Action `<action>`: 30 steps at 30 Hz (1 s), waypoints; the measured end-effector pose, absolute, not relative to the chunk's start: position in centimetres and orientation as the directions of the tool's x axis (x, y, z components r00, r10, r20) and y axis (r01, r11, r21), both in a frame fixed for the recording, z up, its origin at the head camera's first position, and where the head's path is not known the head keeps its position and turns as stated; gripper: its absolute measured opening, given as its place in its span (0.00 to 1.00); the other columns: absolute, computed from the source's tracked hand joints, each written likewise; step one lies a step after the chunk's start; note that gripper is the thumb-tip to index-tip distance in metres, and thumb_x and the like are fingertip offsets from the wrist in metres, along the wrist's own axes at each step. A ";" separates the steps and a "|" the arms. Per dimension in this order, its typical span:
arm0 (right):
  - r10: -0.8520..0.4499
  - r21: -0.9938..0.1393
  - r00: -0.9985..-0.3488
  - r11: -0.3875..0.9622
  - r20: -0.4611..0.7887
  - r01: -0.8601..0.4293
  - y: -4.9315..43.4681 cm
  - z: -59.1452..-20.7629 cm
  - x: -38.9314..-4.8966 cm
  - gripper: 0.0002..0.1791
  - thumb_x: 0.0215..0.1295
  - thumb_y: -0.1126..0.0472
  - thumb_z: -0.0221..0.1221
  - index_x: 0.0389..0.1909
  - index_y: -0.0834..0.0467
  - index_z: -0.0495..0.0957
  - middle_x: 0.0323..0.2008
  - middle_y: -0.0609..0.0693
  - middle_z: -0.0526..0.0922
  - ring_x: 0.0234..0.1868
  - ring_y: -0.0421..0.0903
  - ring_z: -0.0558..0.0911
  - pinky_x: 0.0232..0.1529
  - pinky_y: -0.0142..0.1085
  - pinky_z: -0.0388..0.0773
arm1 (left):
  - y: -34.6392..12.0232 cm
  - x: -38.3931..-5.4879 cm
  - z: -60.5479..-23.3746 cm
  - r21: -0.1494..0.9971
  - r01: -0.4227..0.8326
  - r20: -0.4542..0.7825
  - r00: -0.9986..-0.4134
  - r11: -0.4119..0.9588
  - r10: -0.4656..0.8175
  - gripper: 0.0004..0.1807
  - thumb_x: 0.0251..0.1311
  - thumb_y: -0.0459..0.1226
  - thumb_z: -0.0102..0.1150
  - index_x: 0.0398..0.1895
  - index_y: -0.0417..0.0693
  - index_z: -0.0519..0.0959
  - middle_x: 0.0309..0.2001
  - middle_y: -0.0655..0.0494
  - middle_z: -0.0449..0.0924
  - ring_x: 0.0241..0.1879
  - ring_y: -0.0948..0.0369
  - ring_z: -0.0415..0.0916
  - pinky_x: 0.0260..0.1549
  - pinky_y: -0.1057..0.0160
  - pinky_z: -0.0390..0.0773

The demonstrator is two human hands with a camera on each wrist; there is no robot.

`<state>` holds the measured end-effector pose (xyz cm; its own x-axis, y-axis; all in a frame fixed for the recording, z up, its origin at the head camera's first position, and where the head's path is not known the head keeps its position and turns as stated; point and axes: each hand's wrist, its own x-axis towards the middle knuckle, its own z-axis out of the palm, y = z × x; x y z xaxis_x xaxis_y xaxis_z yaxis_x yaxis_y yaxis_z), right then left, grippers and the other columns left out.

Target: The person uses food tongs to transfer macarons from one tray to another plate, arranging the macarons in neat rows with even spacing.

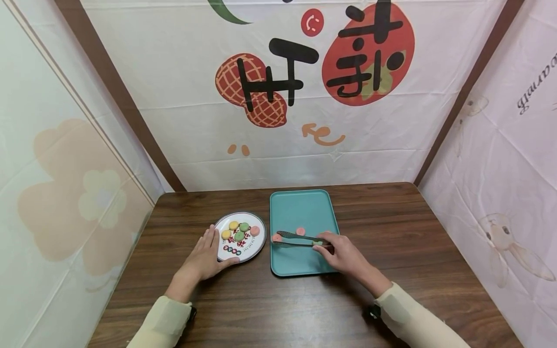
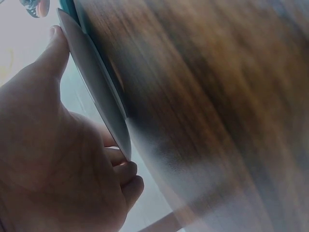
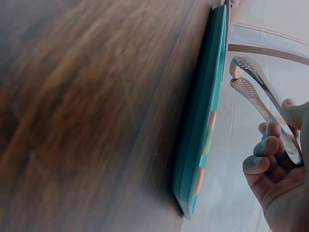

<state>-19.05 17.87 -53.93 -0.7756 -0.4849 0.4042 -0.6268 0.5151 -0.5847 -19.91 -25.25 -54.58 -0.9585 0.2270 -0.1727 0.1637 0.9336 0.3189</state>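
Observation:
My left hand (image 1: 202, 255) holds the round white plate (image 1: 256, 246) at its left rim, the thumb along the near edge and fingers along the left side. On the plate lie yellow macarons (image 1: 234, 225), green macarons (image 1: 239, 236) and a pink macaron (image 1: 255, 231). My right hand (image 1: 346, 255) grips metal tongs (image 3: 263, 89) with perforated tips, pointing left over the teal tray (image 1: 300, 208). Between the tips sits another pink macaron (image 1: 276, 238), above the tray's left edge. A pink macaron (image 1: 300, 231) lies on the tray, and a green macaron (image 1: 317, 242) shows partly behind the tongs.
The plate and tray stand side by side on a brown wooden table (image 1: 270, 314), a narrow gap between them. Behind the table hangs a white printed cloth (image 1: 196, 145), with more cloth walls at left and right. Dark bands circle both wrists.

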 end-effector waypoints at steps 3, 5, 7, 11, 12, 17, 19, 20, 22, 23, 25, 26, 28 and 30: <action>-0.483 -0.584 -0.775 0.515 0.408 -0.628 17.6 -54.0 -19.2 0.14 0.76 0.60 0.68 0.53 0.66 0.86 0.28 0.39 0.75 0.24 0.31 0.67 0.26 0.30 0.74 | -25.2 -19.9 -54.6 0.316 0.165 -0.171 -0.959 0.934 0.228 0.71 0.66 0.73 0.59 0.83 0.22 0.42 0.85 0.25 0.34 0.84 0.34 0.37 0.83 0.37 0.46; -0.483 -0.580 -0.773 0.516 0.411 -0.630 17.4 -54.0 -19.2 0.14 0.76 0.60 0.68 0.54 0.66 0.86 0.28 0.39 0.75 0.24 0.31 0.67 0.26 0.30 0.74 | -25.2 -19.9 -54.6 0.312 0.166 -0.170 -0.959 0.935 0.227 0.71 0.66 0.72 0.59 0.83 0.22 0.42 0.84 0.25 0.34 0.84 0.33 0.37 0.82 0.37 0.47; -0.485 -0.573 -0.770 0.519 0.414 -0.635 17.2 -53.9 -19.3 0.15 0.76 0.59 0.68 0.54 0.66 0.86 0.28 0.39 0.75 0.24 0.31 0.67 0.27 0.30 0.75 | -25.2 -19.9 -54.6 0.310 0.166 -0.169 -0.959 0.936 0.225 0.71 0.66 0.72 0.59 0.83 0.22 0.42 0.84 0.25 0.35 0.84 0.33 0.37 0.82 0.37 0.47; -0.491 -0.568 -0.774 0.530 0.400 -0.629 16.7 -53.8 -19.5 0.18 0.77 0.57 0.67 0.56 0.67 0.85 0.26 0.38 0.75 0.24 0.31 0.67 0.27 0.31 0.74 | -25.2 -19.9 -54.6 0.313 0.159 -0.170 -0.961 0.936 0.220 0.71 0.65 0.73 0.59 0.83 0.22 0.42 0.84 0.25 0.34 0.84 0.33 0.37 0.82 0.36 0.47; -0.492 -0.568 -0.776 0.534 0.394 -0.627 16.6 -53.8 -19.5 0.18 0.77 0.57 0.67 0.57 0.67 0.85 0.26 0.38 0.74 0.24 0.31 0.67 0.27 0.31 0.74 | -25.2 -19.9 -54.6 0.314 0.158 -0.170 -0.961 0.936 0.219 0.71 0.65 0.73 0.59 0.83 0.22 0.42 0.84 0.25 0.34 0.84 0.33 0.37 0.82 0.36 0.47; -0.515 -0.562 -0.778 0.547 0.359 -0.621 15.9 -53.5 -19.9 0.14 0.78 0.55 0.65 0.51 0.62 0.86 0.21 0.37 0.67 0.22 0.32 0.63 0.27 0.31 0.70 | -25.2 -19.9 -54.6 0.315 0.158 -0.172 -0.960 0.936 0.219 0.71 0.65 0.73 0.59 0.83 0.22 0.41 0.84 0.25 0.34 0.84 0.33 0.37 0.83 0.37 0.46; -0.528 -0.566 -0.773 0.537 0.352 -0.625 15.5 -53.4 -20.1 0.10 0.79 0.55 0.65 0.48 0.58 0.85 0.20 0.37 0.64 0.22 0.32 0.61 0.26 0.30 0.67 | -25.2 -19.9 -54.6 0.316 0.157 -0.172 -0.960 0.936 0.219 0.71 0.65 0.73 0.59 0.83 0.22 0.41 0.85 0.26 0.34 0.84 0.33 0.37 0.83 0.37 0.46; -0.534 -0.569 -0.768 0.529 0.355 -0.630 15.3 -53.4 -20.2 0.09 0.79 0.55 0.65 0.47 0.57 0.85 0.20 0.37 0.63 0.21 0.32 0.60 0.25 0.30 0.66 | -25.2 -19.9 -54.5 0.317 0.157 -0.173 -0.960 0.935 0.220 0.71 0.65 0.73 0.59 0.83 0.22 0.41 0.85 0.26 0.34 0.84 0.33 0.37 0.83 0.37 0.46; -0.544 -0.576 -0.758 0.509 0.361 -0.640 15.0 -53.4 -20.3 0.09 0.78 0.56 0.65 0.48 0.59 0.85 0.19 0.38 0.61 0.21 0.31 0.58 0.25 0.30 0.64 | -25.2 -19.8 -54.5 0.317 0.157 -0.174 -0.960 0.935 0.220 0.71 0.66 0.73 0.59 0.83 0.22 0.41 0.85 0.26 0.34 0.84 0.33 0.37 0.83 0.37 0.46; -0.546 -0.574 -0.753 0.504 0.367 -0.645 14.8 -53.4 -20.4 0.11 0.78 0.57 0.65 0.49 0.60 0.85 0.19 0.38 0.62 0.21 0.31 0.58 0.24 0.29 0.64 | -25.2 -19.8 -54.4 0.318 0.157 -0.174 -0.960 0.935 0.221 0.71 0.66 0.72 0.59 0.83 0.22 0.41 0.84 0.25 0.34 0.84 0.33 0.37 0.83 0.37 0.46; -0.546 -0.563 -0.747 0.505 0.378 -0.654 14.5 -53.4 -20.5 0.15 0.78 0.57 0.65 0.54 0.63 0.86 0.19 0.37 0.64 0.20 0.30 0.59 0.25 0.29 0.65 | -25.2 -19.8 -54.4 0.316 0.158 -0.174 -0.960 0.935 0.221 0.71 0.66 0.72 0.59 0.83 0.22 0.41 0.84 0.25 0.34 0.84 0.33 0.37 0.83 0.37 0.46; -0.546 -0.557 -0.745 0.507 0.382 -0.658 14.3 -53.4 -20.5 0.17 0.78 0.56 0.65 0.57 0.65 0.85 0.19 0.36 0.65 0.20 0.30 0.59 0.25 0.29 0.65 | -25.1 -19.8 -54.4 0.316 0.159 -0.174 -0.959 0.935 0.222 0.71 0.66 0.72 0.59 0.83 0.22 0.41 0.84 0.25 0.34 0.84 0.33 0.37 0.83 0.37 0.46; -0.542 -0.544 -0.751 0.526 0.378 -0.654 14.0 -53.4 -20.6 0.20 0.78 0.55 0.65 0.61 0.65 0.84 0.20 0.35 0.68 0.19 0.30 0.60 0.25 0.29 0.65 | -25.1 -19.8 -54.4 0.315 0.159 -0.175 -0.959 0.936 0.222 0.71 0.66 0.72 0.59 0.83 0.22 0.42 0.84 0.25 0.34 0.84 0.33 0.37 0.82 0.37 0.46; -0.537 -0.533 -0.759 0.546 0.369 -0.646 13.7 -53.3 -20.6 0.22 0.79 0.54 0.65 0.63 0.65 0.84 0.20 0.35 0.70 0.19 0.30 0.61 0.24 0.29 0.65 | -25.1 -19.8 -54.4 0.317 0.159 -0.175 -0.959 0.935 0.223 0.71 0.66 0.72 0.59 0.83 0.22 0.42 0.84 0.25 0.34 0.84 0.33 0.37 0.82 0.36 0.46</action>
